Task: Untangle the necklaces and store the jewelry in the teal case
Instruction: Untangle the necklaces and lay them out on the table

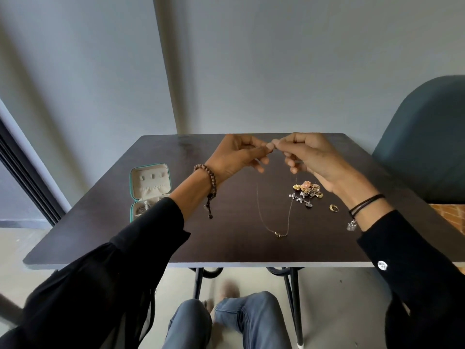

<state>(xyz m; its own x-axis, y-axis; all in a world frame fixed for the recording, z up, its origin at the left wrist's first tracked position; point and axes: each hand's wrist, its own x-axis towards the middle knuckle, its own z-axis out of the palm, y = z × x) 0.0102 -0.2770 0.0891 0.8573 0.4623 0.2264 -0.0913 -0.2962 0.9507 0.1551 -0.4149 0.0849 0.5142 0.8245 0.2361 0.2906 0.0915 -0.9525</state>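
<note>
My left hand [239, 154] and my right hand [314, 157] are raised over the dark table [151, 248], fingertips almost meeting, each pinching an end of a thin chain necklace [289, 215]. The chain hangs in a loop and its small pendant [279, 234] touches the table. The teal case [150, 187] lies open at the table's left, cream lining showing, with my left sleeve covering part of its lower half. A pile of gold and silver jewelry [307, 192] lies under my right hand, and a gold ring [334, 208] sits apart to its right.
A teal chair [425, 147] stands at the table's right side. A grey wall rises right behind the far table edge. My knees in jeans [226, 323] show under the near table edge, between black metal legs.
</note>
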